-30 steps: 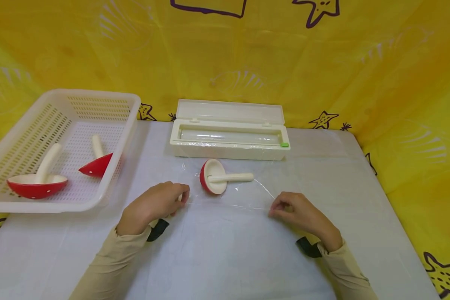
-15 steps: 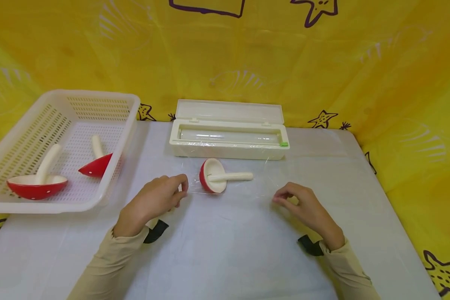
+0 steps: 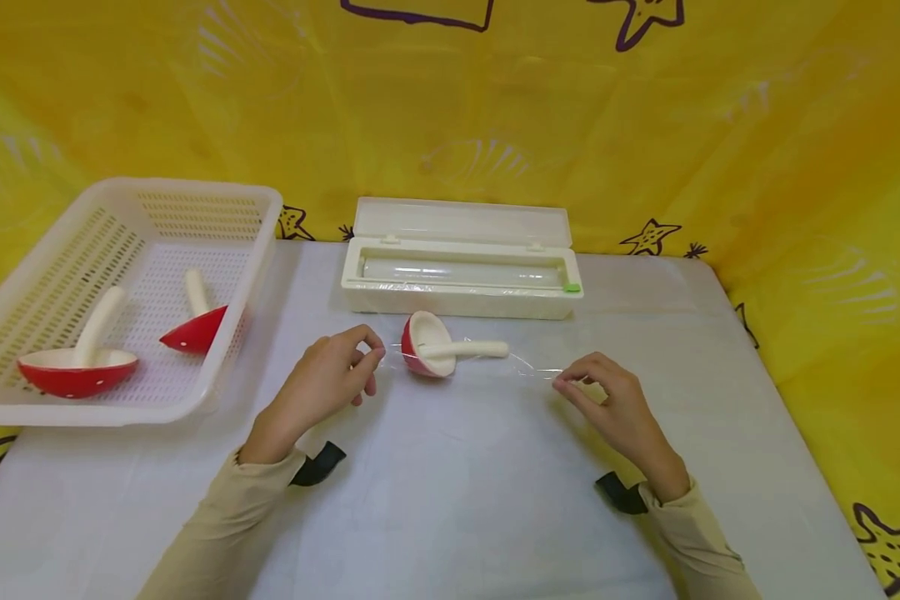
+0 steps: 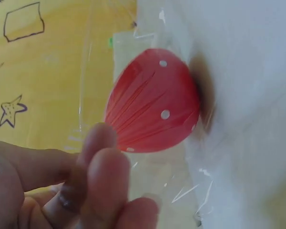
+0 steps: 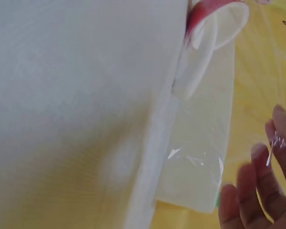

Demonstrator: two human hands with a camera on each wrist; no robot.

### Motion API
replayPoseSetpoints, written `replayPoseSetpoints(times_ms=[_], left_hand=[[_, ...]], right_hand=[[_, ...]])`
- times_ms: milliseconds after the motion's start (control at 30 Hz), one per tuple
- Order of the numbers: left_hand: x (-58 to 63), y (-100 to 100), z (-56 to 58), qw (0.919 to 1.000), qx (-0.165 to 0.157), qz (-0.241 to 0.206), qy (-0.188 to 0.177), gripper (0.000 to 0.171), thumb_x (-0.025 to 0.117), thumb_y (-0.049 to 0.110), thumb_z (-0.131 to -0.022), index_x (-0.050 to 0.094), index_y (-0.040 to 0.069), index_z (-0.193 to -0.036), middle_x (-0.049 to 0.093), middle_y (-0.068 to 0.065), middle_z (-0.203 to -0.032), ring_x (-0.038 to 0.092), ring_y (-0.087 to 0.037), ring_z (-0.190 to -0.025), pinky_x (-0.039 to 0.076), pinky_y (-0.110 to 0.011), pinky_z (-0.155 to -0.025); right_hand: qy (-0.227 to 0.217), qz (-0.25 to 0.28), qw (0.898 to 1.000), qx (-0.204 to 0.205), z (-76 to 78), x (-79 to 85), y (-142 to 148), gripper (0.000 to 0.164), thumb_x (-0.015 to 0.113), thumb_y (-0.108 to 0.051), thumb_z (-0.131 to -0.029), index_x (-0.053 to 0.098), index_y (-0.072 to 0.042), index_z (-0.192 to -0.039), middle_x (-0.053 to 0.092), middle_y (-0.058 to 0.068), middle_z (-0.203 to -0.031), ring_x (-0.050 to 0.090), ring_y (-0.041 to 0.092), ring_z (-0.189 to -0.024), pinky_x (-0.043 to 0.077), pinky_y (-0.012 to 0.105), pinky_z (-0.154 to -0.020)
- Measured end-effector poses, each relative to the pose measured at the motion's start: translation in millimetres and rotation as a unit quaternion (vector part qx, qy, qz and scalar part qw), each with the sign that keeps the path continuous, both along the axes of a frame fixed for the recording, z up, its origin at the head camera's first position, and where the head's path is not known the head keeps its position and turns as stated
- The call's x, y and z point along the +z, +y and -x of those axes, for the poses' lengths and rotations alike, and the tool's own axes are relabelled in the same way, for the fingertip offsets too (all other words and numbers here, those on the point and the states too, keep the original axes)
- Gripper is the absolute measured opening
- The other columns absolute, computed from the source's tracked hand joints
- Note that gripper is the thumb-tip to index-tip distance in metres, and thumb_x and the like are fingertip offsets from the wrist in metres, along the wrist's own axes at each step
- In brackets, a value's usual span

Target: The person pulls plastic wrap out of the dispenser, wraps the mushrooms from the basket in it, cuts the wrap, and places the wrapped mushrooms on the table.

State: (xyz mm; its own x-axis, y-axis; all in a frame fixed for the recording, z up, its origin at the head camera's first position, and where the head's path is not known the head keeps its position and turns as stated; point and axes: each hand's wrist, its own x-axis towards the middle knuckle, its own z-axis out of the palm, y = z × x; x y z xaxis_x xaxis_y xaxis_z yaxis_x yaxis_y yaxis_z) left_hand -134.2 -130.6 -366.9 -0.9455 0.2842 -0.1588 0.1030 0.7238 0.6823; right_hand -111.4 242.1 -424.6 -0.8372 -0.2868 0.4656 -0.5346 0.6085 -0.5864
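A ladle (image 3: 414,360) with a white-dotted red bowl and a white handle lies on its side at the middle of the table. Clear cling film (image 3: 528,367) is around it, drawn in creases over the bowl in the left wrist view. My left hand (image 3: 317,385), left of the bowl, pinches one corner of the film between thumb and fingers. Beyond the handle tip, my right hand (image 3: 609,402) pinches the film's other front corner. The right wrist view shows a crumpled bit of film between those fingertips.
Behind the ladle stands a cream cling film dispenser (image 3: 457,304), lid up, with a film roll (image 3: 457,271) inside. At the left, a white plastic basket (image 3: 120,414) holds two more red ladles (image 3: 75,381). A yellow patterned cloth (image 3: 450,92) closes off the back.
Both hands have moved away from me, lifting the film's front edge up and toward the ladle. The bowl has shifted slightly back. The left hand has come a little closer to the bowl.
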Motion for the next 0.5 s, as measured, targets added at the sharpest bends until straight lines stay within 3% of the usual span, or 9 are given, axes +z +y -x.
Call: replayPoseSetpoints(times_ms=[267, 400, 500], left_hand=[[-6.5, 0.9, 5.8, 0.9935, 0.022, -0.099, -0.05, 0.022, 0.051, 0.02, -0.103, 0.056, 0.001, -0.112, 0.063, -0.004, -0.058, 0.059, -0.019, -0.048, 0.046, -0.027, -0.053], [-8.3, 0.7, 9.1, 0.9844, 0.034, -0.157, -0.073, 0.026, 0.051, 0.021, -0.103, 0.053, -0.003, -0.113, 0.066, -0.006, -0.062, 0.061, -0.017, -0.049, 0.052, -0.029, -0.056], [-8.7, 2.0, 12.1, 0.972, 0.046, -0.21, -0.094, 0.027, 0.051, 0.021, -0.103, 0.05, -0.004, -0.114, 0.069, -0.008, -0.066, 0.064, -0.017, -0.052, 0.058, -0.031, -0.06]], right_hand=[[0.0, 0.035, 0.998, -0.059, -3.3, -1.9, -6.7, 0.017, 0.079, 0.007, -0.075, 0.074, -0.002, -0.089, 0.052, 0.014, -0.085, 0.046, 0.017, -0.083, 0.039, 0.018, -0.074], [0.035, 0.043, 0.994, -0.09, -0.9, 0.6, -9.7, 0.017, 0.081, 0.006, -0.074, 0.076, -0.002, -0.088, 0.043, 0.008, -0.071, 0.037, 0.008, -0.067, 0.031, 0.018, -0.06], [0.04, 0.063, 0.992, -0.103, 2.2, 4.0, -12.9, 0.012, 0.079, 0.003, -0.079, 0.075, -0.003, -0.089, 0.04, 0.0, -0.059, 0.029, 0.001, -0.054, 0.026, 0.018, -0.048]])
